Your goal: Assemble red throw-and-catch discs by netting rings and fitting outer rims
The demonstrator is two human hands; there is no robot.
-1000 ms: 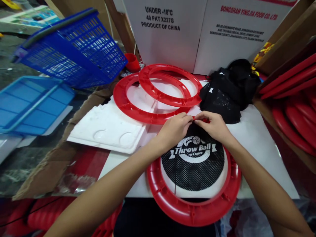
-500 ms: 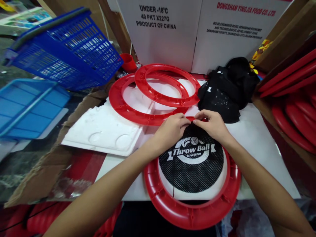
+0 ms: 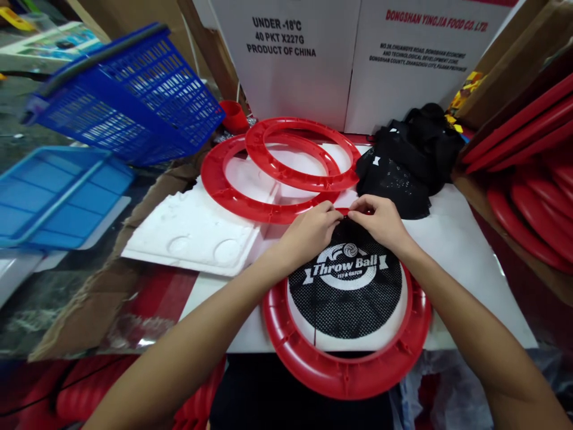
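1. Red plastic ring (image 3: 344,373) lies nearest on the tabletop (image 3: 465,257), black mesh (image 3: 347,298) inside it
2. Left hand (image 3: 308,233) and right hand (image 3: 380,221) fingers pinch shut on the mesh's far edge at the rim; uneven pulling could slip it off
3. Spare rings (image 3: 277,173) lie beyond

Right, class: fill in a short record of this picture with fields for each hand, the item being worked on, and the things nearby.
left hand: pinches the top edge of the black net
right hand: pinches the same edge
red ring: lies flat around the net
behind: two loose red rings, pile of black nets
left side: blue basket, white foam tray
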